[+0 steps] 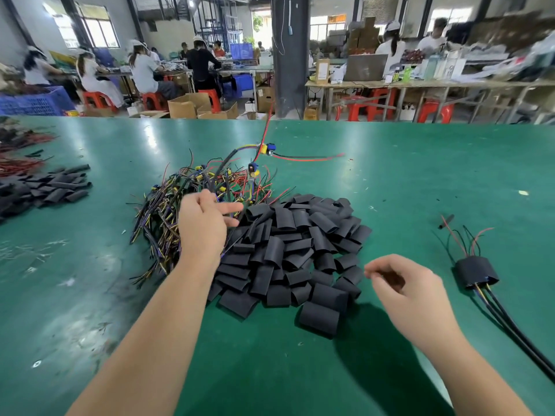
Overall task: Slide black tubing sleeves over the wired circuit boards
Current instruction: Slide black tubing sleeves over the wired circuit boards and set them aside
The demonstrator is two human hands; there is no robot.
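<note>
A heap of short black tubing sleeves lies mid-table. Behind it, to the left, is a tangle of wired circuit boards. My left hand reaches over that tangle and grips a black cable. The cable rises to a wired circuit board with yellow and blue parts, lifted above the table, its red wires trailing right. My right hand hovers beside the sleeve heap with loosely curled fingers and holds nothing. One sleeved circuit board lies at the right, its black cables running to the lower right.
A second heap of black sleeves and bundles of red wires lie at the left edge of the green table. A short black scrap lies near the sleeved board. People work at benches beyond the far edge.
</note>
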